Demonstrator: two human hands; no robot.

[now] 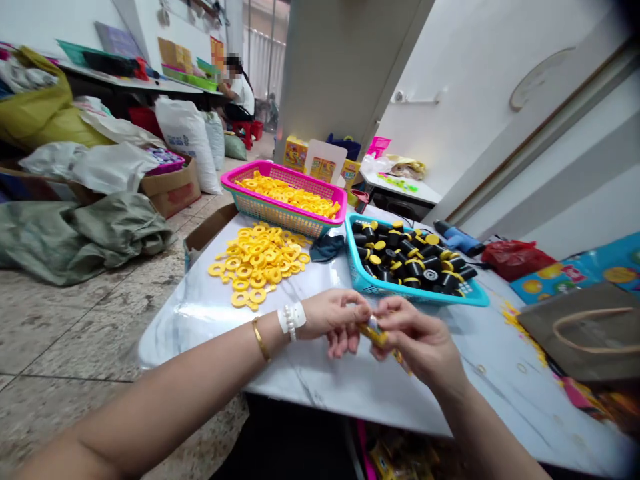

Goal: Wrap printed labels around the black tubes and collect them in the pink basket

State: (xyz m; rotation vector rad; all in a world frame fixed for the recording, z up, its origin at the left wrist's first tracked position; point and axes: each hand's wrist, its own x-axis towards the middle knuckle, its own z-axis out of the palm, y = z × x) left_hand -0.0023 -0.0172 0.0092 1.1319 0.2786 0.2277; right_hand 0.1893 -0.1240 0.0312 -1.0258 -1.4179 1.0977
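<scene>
My left hand (336,319) and my right hand (420,339) meet above the front of the marble-patterned table (300,383). Between their fingertips is a small yellow printed packet (375,333), pinched from both sides. Fingers cover part of it, and its contents cannot be made out. Beyond my left hand lies a loose pile of flat yellow plastic rings (265,260). Just behind my right hand stands a blue basket (373,285) full of black cylinders with yellow caps (413,267).
A pink basket (233,179), nested in a teal one, holds more yellow pieces (287,193). Yellow boxes (296,153) stand behind it. At right are a brown paper bag (585,327) and a blue power tool (457,239). Sacks (183,137) line the left; a person (243,90) sits far back.
</scene>
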